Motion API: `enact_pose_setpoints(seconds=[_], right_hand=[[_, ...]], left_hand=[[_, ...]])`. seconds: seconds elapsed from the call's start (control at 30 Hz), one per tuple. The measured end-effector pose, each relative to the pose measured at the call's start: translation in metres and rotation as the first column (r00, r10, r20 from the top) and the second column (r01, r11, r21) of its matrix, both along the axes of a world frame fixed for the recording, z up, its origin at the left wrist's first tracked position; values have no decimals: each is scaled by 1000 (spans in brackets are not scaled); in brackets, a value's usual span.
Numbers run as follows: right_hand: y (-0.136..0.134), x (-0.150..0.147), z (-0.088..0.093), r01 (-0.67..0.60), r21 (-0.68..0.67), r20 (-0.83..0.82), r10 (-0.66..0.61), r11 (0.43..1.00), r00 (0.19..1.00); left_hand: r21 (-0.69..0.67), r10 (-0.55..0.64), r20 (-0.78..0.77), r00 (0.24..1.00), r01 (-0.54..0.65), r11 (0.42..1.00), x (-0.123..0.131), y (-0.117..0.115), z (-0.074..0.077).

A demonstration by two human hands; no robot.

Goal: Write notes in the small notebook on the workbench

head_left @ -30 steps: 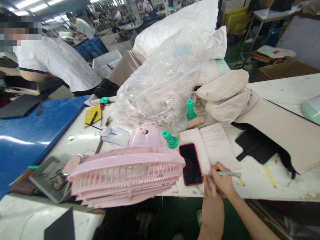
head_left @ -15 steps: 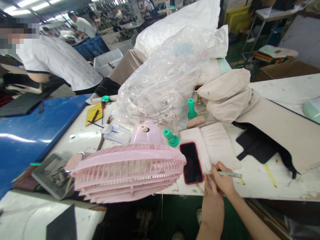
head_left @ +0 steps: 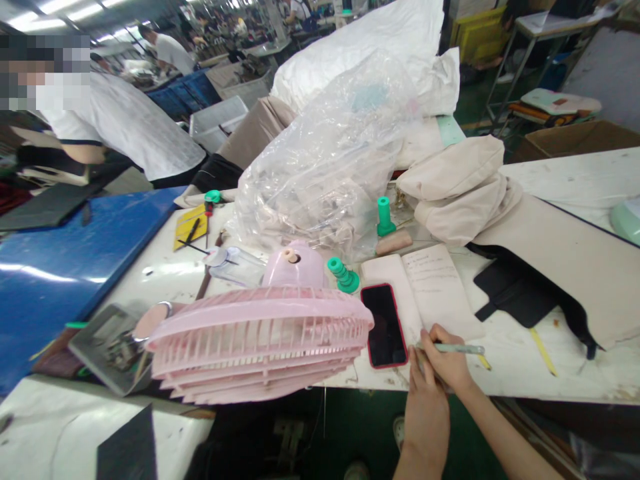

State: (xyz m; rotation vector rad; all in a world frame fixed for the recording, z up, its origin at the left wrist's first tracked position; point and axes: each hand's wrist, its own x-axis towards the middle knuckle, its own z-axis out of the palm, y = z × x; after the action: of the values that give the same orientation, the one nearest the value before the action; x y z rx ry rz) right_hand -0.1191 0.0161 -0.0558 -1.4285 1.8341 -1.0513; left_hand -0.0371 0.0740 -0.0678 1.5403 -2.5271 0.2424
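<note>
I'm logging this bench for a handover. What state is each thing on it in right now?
Phone: face up, screen dark.
Notebook: open, lying flat.
Pink fan: tipped with its grille facing up, at the table edge.
Pen: held level by the right hand.
Left hand: pressed against the right hand.
Plastic bag: crumpled, heaped.

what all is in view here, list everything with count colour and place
fan: 1, pink, front left table edge
phone: 1, black with red case, right of fan
notebook: 1, pale, open, behind phone
spools: 2, green, behind fan and phone
plastic bag: 1, clear, table centre
cloth bundle: 1, cream, right of bag
black piece: 1, right of notebook
co-worker: 1, white shirt, far left
right hand: holds pale pen
left hand: beside right hand, grip unclear
</note>
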Motion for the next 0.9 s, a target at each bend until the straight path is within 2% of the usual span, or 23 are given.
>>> enact_pose_setpoints(seconds=[0.13,0.37,0.63,0.73,0.9], right_hand=[[-1,1,-1,-11,-8,-18,11,1000,1000],[0,1,0,11,-5,-12,-11,1000,1000],[-1,-1,1,29,-3,-4,-29,1000,1000],[0,-1,2,32,0,-8,-32,999,999],[0,-1,3,45,3,-13,-44,999,999]], left_hand=[[33,-18,34,999,17,999,3,-1,10],[3,4,-3,1000,-4,1000,1,0,6],[21,-15,22,1000,14,1000,2,-3,22],[39,-16,40,999,14,999,1,-3,19],[6,21,-10,1000,-21,1000,-2,-1,5]])
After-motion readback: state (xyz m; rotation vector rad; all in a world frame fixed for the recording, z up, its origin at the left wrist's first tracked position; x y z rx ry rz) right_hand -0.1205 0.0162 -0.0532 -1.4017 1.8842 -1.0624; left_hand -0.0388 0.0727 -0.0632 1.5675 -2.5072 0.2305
